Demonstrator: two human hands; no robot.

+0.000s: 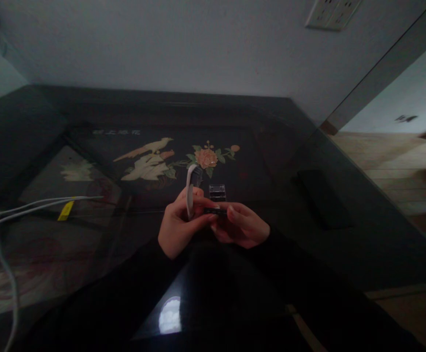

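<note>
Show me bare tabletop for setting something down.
The tabletop looks free between the right hand and flat black object, and behind the flower inlay, toward the wall. Crowded: around the left hand and clear piece; far left, the pale cable.

A black left sleeve (106,296) and matching right sleeve (319,291) run long (any weave is lost in dimness), leaving the left hand (180,226) and right hand (245,228) bare.

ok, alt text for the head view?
A person's left hand and right hand hold a thin dark piece between them above a dark glossy table, a pale curved object also in the left. Just beyond is a small clear case; a white cable lies at left, a flat black object at right.
</note>
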